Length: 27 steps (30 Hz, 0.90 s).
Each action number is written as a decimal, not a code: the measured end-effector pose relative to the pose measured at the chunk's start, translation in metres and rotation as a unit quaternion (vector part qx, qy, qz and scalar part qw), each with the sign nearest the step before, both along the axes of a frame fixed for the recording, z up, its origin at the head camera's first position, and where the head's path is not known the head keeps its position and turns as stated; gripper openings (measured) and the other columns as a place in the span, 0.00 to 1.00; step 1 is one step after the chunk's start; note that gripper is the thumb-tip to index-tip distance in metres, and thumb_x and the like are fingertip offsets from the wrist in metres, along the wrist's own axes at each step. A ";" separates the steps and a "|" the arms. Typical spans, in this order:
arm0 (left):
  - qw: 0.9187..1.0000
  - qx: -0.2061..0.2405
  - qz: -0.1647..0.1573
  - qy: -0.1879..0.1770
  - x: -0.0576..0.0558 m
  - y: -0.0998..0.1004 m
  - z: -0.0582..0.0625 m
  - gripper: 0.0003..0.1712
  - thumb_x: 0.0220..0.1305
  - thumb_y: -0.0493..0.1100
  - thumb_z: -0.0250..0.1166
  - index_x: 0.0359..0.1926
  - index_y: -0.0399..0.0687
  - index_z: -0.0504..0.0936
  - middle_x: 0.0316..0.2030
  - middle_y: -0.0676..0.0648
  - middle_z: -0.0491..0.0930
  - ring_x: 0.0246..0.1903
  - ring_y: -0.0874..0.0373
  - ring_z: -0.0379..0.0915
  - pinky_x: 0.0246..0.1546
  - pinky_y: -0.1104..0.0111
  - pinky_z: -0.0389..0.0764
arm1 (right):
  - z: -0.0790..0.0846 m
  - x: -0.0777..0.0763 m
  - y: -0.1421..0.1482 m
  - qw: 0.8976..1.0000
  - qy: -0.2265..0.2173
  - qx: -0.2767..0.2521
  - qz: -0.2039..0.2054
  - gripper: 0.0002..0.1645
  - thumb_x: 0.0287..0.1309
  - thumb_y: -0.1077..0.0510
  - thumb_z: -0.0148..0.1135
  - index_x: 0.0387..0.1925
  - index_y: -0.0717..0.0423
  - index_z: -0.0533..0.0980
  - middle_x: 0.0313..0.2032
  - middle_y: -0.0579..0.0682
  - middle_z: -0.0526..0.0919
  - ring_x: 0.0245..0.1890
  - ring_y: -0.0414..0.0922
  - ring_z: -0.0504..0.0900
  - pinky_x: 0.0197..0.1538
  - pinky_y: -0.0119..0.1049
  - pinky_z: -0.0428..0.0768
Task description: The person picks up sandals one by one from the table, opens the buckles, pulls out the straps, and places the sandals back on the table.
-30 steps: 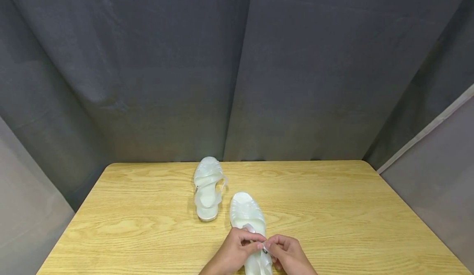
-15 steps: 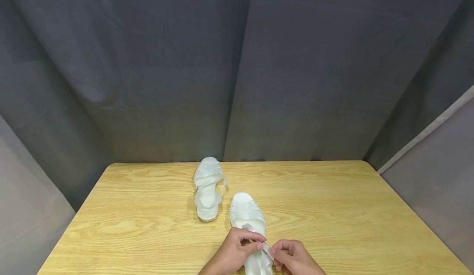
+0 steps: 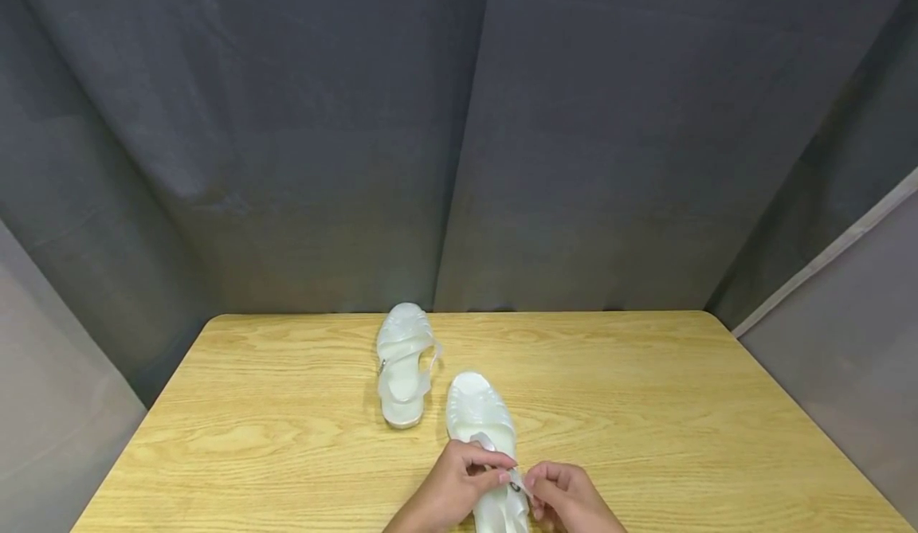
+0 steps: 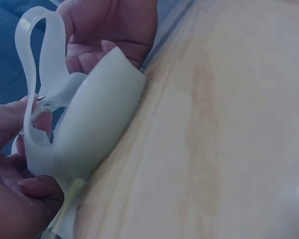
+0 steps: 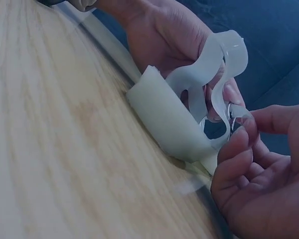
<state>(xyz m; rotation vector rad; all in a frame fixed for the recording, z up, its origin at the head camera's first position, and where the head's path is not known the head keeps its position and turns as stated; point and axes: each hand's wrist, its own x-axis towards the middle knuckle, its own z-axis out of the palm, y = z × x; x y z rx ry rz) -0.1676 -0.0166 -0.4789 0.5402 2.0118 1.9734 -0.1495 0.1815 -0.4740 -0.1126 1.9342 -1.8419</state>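
Note:
A translucent white jelly sandal point(image 3: 478, 407) lies near the front edge, its toe pointing away from me. Over its ankle opening, my left hand point(image 3: 459, 479) pinches the strap beside a small metal buckle point(image 3: 514, 486). On the right side of the shoe, my right hand point(image 3: 566, 495) pinches the strap's end between thumb and forefinger. The right wrist view shows the metal buckle point(image 5: 231, 118) close to those fingertips, with the heel strap point(image 5: 234, 52) looping above the sandal's heel point(image 5: 164, 112). A matching sandal point(image 3: 402, 367) stands farther back to the left, beyond both hands.
The wood-grain table point(image 3: 681, 421) has rounded far corners. Behind it hangs a dark grey curtain point(image 3: 344, 135), and lighter panels point(image 3: 846, 310) flank the sides. The second sandal's toe is close to the table's far edge.
My right hand has shifted slightly right, away from the buckle, drawing the strap end with it. The left hand and both sandals have stayed in place.

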 end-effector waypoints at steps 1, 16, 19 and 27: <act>1.000 0.001 0.000 -0.002 0.000 0.000 0.000 0.12 0.57 0.36 0.66 0.42 0.34 0.84 0.37 0.47 0.82 0.34 0.67 0.72 0.35 0.78 0.74 | 0.001 0.000 0.000 1.000 0.000 -0.003 -0.002 0.09 0.64 0.60 0.50 0.32 0.62 0.73 0.21 0.43 0.72 0.20 0.35 0.69 0.24 0.24 0.69; 1.000 0.013 -0.006 -0.005 0.001 0.001 0.000 0.11 0.58 0.36 0.65 0.42 0.35 0.84 0.40 0.43 0.84 0.38 0.65 0.77 0.39 0.78 0.77 | -0.006 -0.001 -0.010 0.999 0.015 0.025 -0.044 0.15 0.62 0.55 0.55 0.36 0.66 0.76 0.17 0.43 0.70 0.17 0.36 0.65 0.22 0.25 0.68; 1.000 0.008 -0.004 -0.002 0.001 0.002 0.000 0.10 0.59 0.36 0.64 0.42 0.37 0.85 0.40 0.44 0.84 0.38 0.65 0.77 0.39 0.78 0.77 | -0.005 -0.002 -0.012 0.998 0.019 0.028 -0.051 0.16 0.62 0.55 0.56 0.38 0.67 0.77 0.16 0.43 0.70 0.17 0.36 0.66 0.22 0.26 0.68; 1.000 -0.002 0.000 0.004 -0.001 0.002 -0.003 0.11 0.59 0.36 0.64 0.42 0.36 0.84 0.40 0.43 0.84 0.36 0.67 0.74 0.36 0.78 0.75 | -0.004 -0.001 -0.002 1.000 0.005 0.021 -0.007 0.15 0.63 0.52 0.57 0.29 0.61 0.74 0.18 0.43 0.71 0.15 0.35 0.65 0.19 0.25 0.66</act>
